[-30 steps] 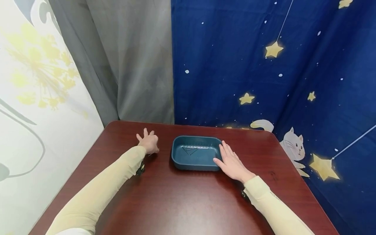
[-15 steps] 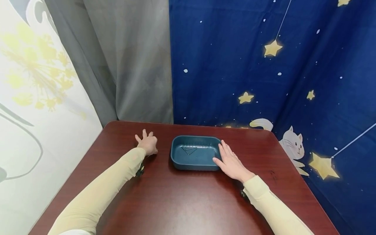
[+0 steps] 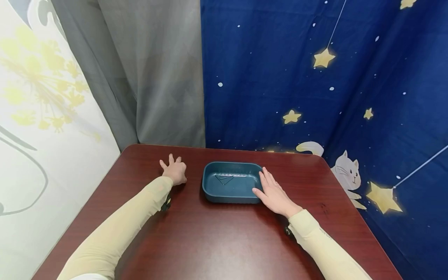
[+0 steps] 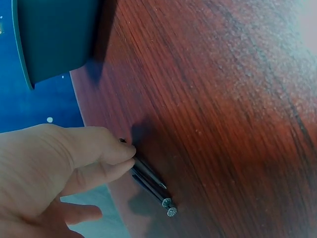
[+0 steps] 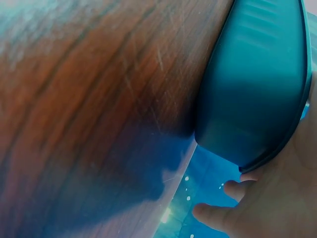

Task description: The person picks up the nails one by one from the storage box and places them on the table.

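My left hand is low over the table, left of the blue-green plastic box. In the left wrist view its thumb and index finger pinch slim dark nails with checkered round heads, close together over the wood. The other fingers spread away. Inside the box lie several thin dark nails, toward its far side. My right hand rests on the box's right rim, fingers straight along it and thumb over the edge. In the right wrist view that hand lies partly behind the box wall.
The reddish-brown wooden table has rounded far corners. Behind it hang a grey curtain and a blue star-patterned curtain. A white patterned panel stands along the left side.
The head view has shifted slightly. Both hands and the box keep nearly the same places relative to each other.
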### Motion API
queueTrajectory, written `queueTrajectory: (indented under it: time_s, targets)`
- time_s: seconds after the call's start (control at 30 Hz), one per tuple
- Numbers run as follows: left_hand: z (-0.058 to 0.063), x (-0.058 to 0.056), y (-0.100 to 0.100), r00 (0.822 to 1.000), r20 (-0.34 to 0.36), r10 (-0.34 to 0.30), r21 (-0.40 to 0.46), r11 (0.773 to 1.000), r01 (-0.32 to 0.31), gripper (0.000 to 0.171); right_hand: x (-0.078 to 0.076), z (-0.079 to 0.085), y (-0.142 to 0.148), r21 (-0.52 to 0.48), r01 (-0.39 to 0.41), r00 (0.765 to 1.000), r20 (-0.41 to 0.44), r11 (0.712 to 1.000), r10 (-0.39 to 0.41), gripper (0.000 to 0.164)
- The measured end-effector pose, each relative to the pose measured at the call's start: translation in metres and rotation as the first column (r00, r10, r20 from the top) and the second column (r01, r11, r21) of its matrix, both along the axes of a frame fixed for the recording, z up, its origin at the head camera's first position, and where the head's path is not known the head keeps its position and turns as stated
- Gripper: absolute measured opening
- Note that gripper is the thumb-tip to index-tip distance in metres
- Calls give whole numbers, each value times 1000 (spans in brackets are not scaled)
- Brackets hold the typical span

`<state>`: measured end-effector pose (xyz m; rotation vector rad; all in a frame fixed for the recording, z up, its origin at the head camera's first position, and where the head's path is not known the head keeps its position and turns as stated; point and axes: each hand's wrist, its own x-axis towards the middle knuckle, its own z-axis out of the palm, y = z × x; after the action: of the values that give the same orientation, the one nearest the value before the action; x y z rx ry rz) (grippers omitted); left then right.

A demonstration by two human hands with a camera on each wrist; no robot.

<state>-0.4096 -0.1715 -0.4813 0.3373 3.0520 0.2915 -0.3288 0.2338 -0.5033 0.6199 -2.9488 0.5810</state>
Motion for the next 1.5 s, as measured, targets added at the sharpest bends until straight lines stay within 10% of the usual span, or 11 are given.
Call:
queueTrajectory:
  time_s: [0.2,0.5,0.9,1.5]
  targets:
    - [2,-6,-2,1000,-13,-12,31,999,12,22,-1,0,1,1,7,1000,2,1000,-7,89]
    - [36,-10,16,988,-146,-56,139,987,77,19,-3,3,4,-9,15,1000,17,1000,-15,84]
    - [31,-1,69,906,-293,-307,93,933,346,10,-4,2,5,-7,-11,1000,-3,1000,11,88]
    - [5,-17,95,974,-125,-190,113,972,204,15,-1,-1,3,-25,-1,999,32,1000,2,85]
